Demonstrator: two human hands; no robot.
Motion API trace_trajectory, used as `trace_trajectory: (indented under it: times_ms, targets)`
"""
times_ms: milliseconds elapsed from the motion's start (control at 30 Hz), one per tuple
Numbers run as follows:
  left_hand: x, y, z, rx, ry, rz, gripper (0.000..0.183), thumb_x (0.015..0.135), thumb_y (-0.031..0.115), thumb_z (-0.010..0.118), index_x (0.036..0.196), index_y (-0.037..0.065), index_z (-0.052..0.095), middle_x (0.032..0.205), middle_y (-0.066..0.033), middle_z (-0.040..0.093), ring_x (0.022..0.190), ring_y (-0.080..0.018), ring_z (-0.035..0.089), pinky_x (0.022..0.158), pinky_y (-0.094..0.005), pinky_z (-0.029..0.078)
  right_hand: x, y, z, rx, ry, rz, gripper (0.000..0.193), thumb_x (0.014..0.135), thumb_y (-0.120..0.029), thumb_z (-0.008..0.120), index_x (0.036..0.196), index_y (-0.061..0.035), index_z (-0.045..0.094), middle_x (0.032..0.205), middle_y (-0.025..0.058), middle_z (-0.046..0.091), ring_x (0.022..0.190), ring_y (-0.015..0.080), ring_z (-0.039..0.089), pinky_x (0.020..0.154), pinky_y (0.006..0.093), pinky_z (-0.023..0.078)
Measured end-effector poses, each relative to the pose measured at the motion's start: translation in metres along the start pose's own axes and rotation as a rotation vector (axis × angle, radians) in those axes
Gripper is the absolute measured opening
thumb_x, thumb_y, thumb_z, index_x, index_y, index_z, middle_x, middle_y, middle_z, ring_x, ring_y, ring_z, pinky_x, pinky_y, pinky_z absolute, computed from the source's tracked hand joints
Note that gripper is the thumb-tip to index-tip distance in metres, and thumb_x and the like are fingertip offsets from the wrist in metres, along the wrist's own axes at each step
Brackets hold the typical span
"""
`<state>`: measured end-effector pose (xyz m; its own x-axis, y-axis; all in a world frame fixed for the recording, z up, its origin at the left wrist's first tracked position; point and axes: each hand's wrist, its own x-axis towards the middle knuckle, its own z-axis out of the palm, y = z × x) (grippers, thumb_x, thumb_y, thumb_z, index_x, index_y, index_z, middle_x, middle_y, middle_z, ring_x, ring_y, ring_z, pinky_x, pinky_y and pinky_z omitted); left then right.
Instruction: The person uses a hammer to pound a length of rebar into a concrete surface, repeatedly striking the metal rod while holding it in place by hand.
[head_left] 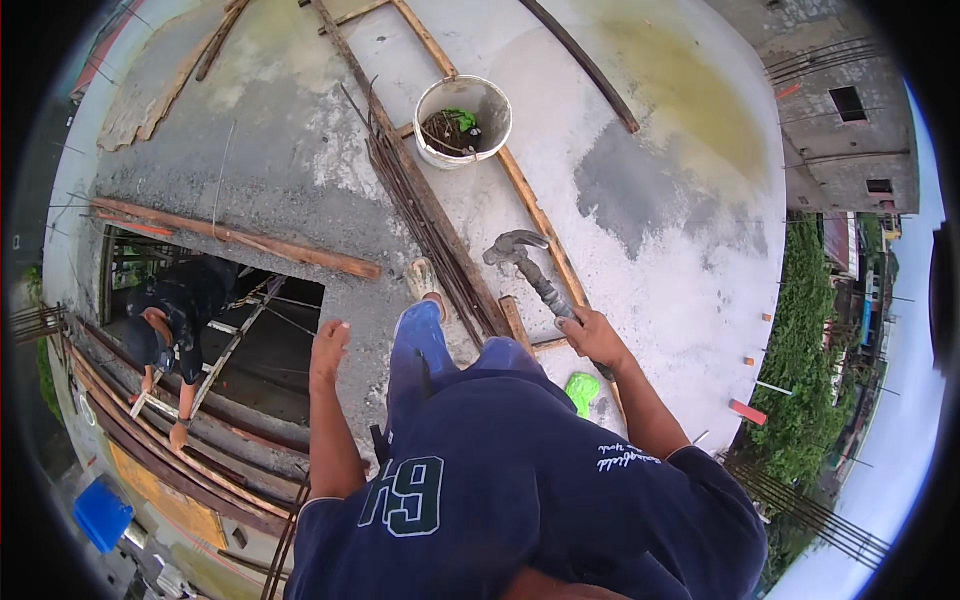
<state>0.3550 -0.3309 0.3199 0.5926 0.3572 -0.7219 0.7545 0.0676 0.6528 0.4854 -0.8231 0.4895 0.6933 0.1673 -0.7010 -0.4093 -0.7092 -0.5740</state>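
My right hand (597, 338) is wrapped round the handle of a claw hammer (535, 280), whose grey, worn head points up and to the left above the concrete. My left hand (328, 350) hangs at the right edge of a square floor opening, fingers curled loosely in, with nothing visible in them. Just beyond my knees a bundle of thin steel rods (425, 215) lies along a long wooden beam (400, 150). A bright green bag or cloth (582, 392) rests on the slab below my right hand.
A white bucket (463, 160) with dark debris and something green stands ahead, beside timber pieces. At left is the floor opening (265, 350), with a ladder (240, 340) and another person (180, 310) bending there. A loose plank (240, 238) edges it. Rebar protrudes around the slab's rim.
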Motion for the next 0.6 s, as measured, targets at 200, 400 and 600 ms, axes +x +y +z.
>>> trace_trajectory:
  times_ms: [200, 400, 600]
  targets:
    - [0.112, 0.136, 0.021, 0.070, -0.118, 0.181, 0.055, 0.092, 0.035, 0.067, 0.131, -0.002, 0.056, 0.110, -0.0109, 0.068, 0.095, -0.0180, 0.064, 0.081, -0.0309, 0.049, 0.034, -0.079, -0.042, 0.061, 0.096, 0.130, 0.038, 0.096, -0.036, 0.061, 0.079, -0.0028, 0.053, 0.058, 0.0023, 0.051, 0.046, 0.0113, 0.047, 0.045, 0.0295, 0.040]
    - [0.132, 0.209, 0.048, -0.185, -0.229, -0.016, 0.056, 0.094, 0.036, 0.066, 0.136, 0.003, 0.051, 0.114, -0.0085, 0.068, 0.101, -0.0185, 0.065, 0.087, -0.0308, 0.048, 0.095, -0.060, -0.064, 0.210, 0.092, 0.259, 0.036, 0.096, -0.035, 0.062, 0.082, -0.0035, 0.052, 0.059, 0.0029, 0.050, 0.044, 0.0122, 0.046, 0.043, 0.0301, 0.040]
    - [0.165, 0.296, 0.144, -0.329, -0.447, 0.041, 0.051, 0.095, 0.035, 0.067, 0.133, 0.004, 0.054, 0.116, -0.0097, 0.068, 0.108, -0.0175, 0.063, 0.088, -0.0302, 0.048, 0.215, -0.051, -0.085, 0.287, -0.062, 0.387, 0.033, 0.093, -0.034, 0.062, 0.080, -0.0054, 0.054, 0.061, 0.0021, 0.051, 0.047, 0.0126, 0.048, 0.043, 0.0311, 0.041]
